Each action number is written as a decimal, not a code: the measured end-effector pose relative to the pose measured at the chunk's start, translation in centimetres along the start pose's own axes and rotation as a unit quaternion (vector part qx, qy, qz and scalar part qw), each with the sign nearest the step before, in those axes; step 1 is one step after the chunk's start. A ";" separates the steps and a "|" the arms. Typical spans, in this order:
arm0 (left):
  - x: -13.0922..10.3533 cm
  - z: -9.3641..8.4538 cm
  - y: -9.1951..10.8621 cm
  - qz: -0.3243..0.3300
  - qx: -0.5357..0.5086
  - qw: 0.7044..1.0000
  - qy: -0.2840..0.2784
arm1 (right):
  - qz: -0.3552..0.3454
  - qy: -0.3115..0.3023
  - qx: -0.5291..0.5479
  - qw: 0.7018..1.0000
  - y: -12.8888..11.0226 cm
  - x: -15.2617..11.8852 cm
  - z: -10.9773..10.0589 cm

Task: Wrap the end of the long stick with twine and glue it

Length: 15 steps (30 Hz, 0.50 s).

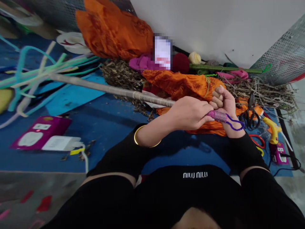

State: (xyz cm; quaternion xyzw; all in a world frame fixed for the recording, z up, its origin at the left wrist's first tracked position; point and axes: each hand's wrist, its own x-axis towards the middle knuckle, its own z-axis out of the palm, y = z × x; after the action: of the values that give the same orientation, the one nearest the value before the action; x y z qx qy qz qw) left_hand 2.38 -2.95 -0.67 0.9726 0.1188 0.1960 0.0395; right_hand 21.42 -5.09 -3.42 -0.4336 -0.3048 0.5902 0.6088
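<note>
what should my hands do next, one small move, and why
Probably bring the right hand down to steady the purple-wrapped end: the left hand grips just beside the wrapping, while the purple loop sticks out ungripped across the right wrist, and the right fingers are curled above it.

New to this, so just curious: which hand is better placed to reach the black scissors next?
Probably the right hand: it is nearer the black scissors, while the left hand is busy gripping the long stick.
</note>
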 end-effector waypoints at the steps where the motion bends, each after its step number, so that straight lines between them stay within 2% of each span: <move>1: 0.1 0.5 0.1 0.010 0.017 1.000 0.000 | 0.006 -0.006 -0.004 1.000 -0.2 0.1 -0.3; 5: 0.2 1.4 0.4 0.034 0.038 0.999 -0.005 | 0.018 -0.054 -0.015 0.998 -0.8 -0.1 -0.5; 10: 0.2 1.6 0.6 0.029 0.056 0.997 -0.051 | 0.009 -0.061 -0.026 0.998 -0.6 -0.9 0.6; 15: 0.5 1.6 0.6 0.017 0.075 0.995 -0.067 | -0.065 -0.090 -0.038 0.993 -0.8 -1.4 0.9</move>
State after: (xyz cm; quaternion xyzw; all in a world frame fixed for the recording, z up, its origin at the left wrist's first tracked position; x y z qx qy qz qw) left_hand 3.59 -3.51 -1.90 0.9856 0.1141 0.1212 -0.0292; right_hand 20.81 -6.28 -2.12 -0.3809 -0.4079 0.5742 0.5990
